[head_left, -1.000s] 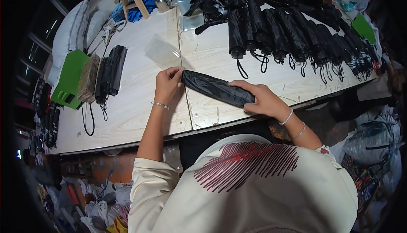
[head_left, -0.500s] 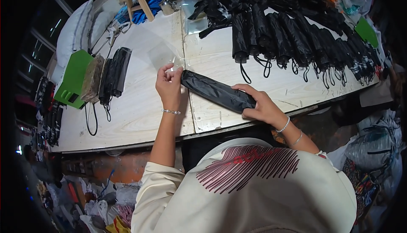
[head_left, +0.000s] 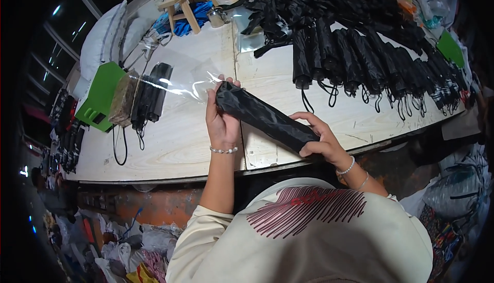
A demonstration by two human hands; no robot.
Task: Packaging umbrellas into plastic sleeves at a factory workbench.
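A black folded umbrella (head_left: pixel 267 120) slants across the front of the table between my two hands. My right hand (head_left: pixel 325 143) grips its lower right end, thumb on top. At the upper left end, my left hand (head_left: pixel 224 121) is wrapped around the umbrella from below, its fingertips showing beyond the far side. A clear plastic sleeve (head_left: pixel 180 86) spreads out leftward from that end, shiny and crinkled. Whether the umbrella's tip is inside the sleeve I cannot tell.
Several folded black umbrellas (head_left: pixel 352 62) lie in a row at the right, their wrist loops toward me, before a black fabric heap (head_left: pixel 329 0). At left are more umbrellas (head_left: pixel 154 95), a brown block (head_left: pixel 122 100) and a green holder (head_left: pixel 100 98). A small wooden stool (head_left: pixel 190 7) stands behind.
My left hand has turned from pinching near the umbrella's end to cupping it from below. The clear sleeve now stretches further out to the left. My right hand keeps its grip.
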